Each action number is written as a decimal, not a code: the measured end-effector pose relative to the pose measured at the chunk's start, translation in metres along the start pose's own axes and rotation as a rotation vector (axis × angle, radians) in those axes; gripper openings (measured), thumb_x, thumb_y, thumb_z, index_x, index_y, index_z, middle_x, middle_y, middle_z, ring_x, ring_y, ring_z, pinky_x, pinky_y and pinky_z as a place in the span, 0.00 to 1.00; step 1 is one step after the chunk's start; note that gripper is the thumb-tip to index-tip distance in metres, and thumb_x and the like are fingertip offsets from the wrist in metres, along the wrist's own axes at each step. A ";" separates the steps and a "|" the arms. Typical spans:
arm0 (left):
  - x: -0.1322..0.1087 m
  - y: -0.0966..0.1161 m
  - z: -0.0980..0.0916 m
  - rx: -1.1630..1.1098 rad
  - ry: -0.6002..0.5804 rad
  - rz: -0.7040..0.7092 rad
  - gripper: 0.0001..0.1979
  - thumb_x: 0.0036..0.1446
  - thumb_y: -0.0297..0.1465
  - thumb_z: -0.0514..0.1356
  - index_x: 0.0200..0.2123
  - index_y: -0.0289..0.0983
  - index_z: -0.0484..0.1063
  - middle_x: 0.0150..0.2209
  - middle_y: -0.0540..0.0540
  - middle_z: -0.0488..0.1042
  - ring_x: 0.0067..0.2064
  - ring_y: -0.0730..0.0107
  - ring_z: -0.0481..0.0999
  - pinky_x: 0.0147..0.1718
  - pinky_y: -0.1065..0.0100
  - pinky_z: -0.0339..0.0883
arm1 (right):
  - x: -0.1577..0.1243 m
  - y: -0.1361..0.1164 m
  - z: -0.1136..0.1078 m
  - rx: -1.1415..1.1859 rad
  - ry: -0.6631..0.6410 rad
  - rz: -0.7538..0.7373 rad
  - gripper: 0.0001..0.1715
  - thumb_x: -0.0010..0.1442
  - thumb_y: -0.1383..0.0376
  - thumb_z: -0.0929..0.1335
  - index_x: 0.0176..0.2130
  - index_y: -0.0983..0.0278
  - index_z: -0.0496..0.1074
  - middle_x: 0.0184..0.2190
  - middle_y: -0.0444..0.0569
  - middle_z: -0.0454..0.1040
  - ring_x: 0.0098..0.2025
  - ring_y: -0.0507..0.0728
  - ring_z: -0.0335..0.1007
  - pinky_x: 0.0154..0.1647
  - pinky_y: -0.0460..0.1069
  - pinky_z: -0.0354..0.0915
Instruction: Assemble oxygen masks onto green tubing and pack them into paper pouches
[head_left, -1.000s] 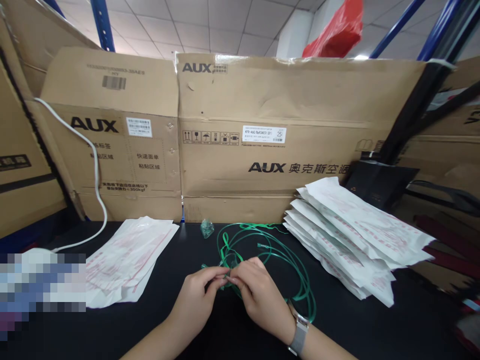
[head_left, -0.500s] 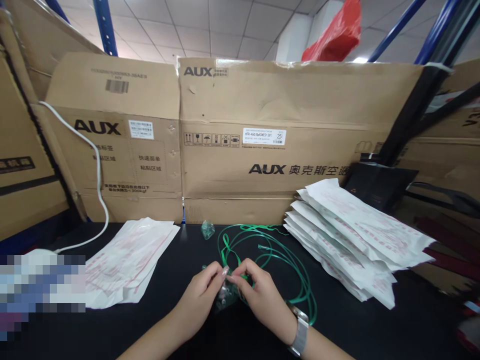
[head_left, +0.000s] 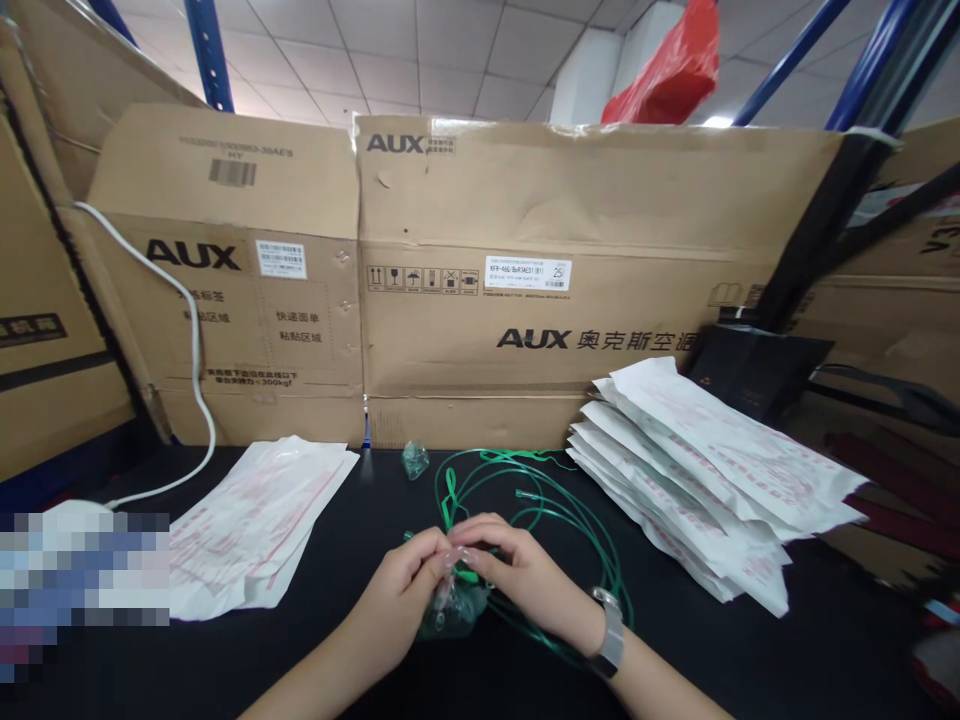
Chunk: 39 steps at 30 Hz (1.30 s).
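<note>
Your two hands meet over a translucent green mask [head_left: 452,615], just to the near left of the coil of green tubing [head_left: 613,566] on the black surface [head_left: 697,650]. Your left hand [head_left: 409,580] pinches the mask's upper edge between thumb and forefinger, and your right hand [head_left: 521,575] closes its thumb and fingers on the same spot, the fingertips touching; exactly which part lies under them is hidden. A metal-banded watch [head_left: 611,635] circles your right wrist, near the coil. A thin green strap [head_left: 450,490] loops up at the coil's left side, and a small crumpled green plastic piece [head_left: 415,460] sits beyond it to the left. Right of the coil you have a stack of white printed packets [head_left: 697,480]; well to its left lie flat white packets [head_left: 259,520]. The AUX carton [head_left: 480,370] stands behind the coil.
</note>
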<state>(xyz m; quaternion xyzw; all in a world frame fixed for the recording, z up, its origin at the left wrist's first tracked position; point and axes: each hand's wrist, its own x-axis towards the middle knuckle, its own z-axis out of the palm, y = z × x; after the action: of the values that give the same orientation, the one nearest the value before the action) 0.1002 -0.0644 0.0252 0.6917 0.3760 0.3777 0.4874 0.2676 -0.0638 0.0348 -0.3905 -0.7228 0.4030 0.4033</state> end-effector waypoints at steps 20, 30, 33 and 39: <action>0.003 0.001 0.002 -0.260 -0.148 -0.108 0.19 0.50 0.47 0.54 0.21 0.37 0.58 0.20 0.56 0.55 0.23 0.76 0.53 0.22 0.73 0.48 | -0.003 0.005 0.005 0.534 -0.190 0.291 0.17 0.43 0.58 0.73 0.26 0.69 0.68 0.21 0.40 0.63 0.24 0.46 0.55 0.27 0.44 0.50; 0.005 0.006 -0.008 -0.279 -0.042 -0.055 0.17 0.52 0.43 0.54 0.20 0.38 0.57 0.15 0.57 0.56 0.19 0.78 0.51 0.19 0.73 0.45 | -0.006 -0.006 -0.002 0.455 -0.220 0.083 0.13 0.48 0.59 0.70 0.23 0.67 0.69 0.23 0.41 0.61 0.24 0.46 0.54 0.24 0.44 0.49; 0.008 0.006 -0.011 -0.275 0.000 -0.039 0.17 0.52 0.42 0.54 0.19 0.38 0.56 0.14 0.57 0.57 0.18 0.78 0.53 0.20 0.73 0.48 | -0.004 -0.007 -0.003 0.437 -0.143 0.075 0.13 0.49 0.60 0.70 0.24 0.67 0.69 0.24 0.40 0.60 0.25 0.47 0.54 0.25 0.45 0.49; 0.009 0.002 -0.006 -0.195 0.009 -0.028 0.18 0.53 0.44 0.50 0.22 0.36 0.62 0.21 0.53 0.62 0.25 0.74 0.60 0.26 0.71 0.55 | -0.002 -0.007 0.003 0.439 -0.107 0.165 0.13 0.48 0.60 0.70 0.26 0.68 0.69 0.24 0.41 0.65 0.28 0.48 0.59 0.31 0.45 0.54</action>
<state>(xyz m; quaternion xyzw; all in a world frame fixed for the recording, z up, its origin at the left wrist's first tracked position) 0.0987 -0.0547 0.0298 0.6338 0.3492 0.4087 0.5562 0.2638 -0.0693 0.0388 -0.3292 -0.6038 0.6021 0.4057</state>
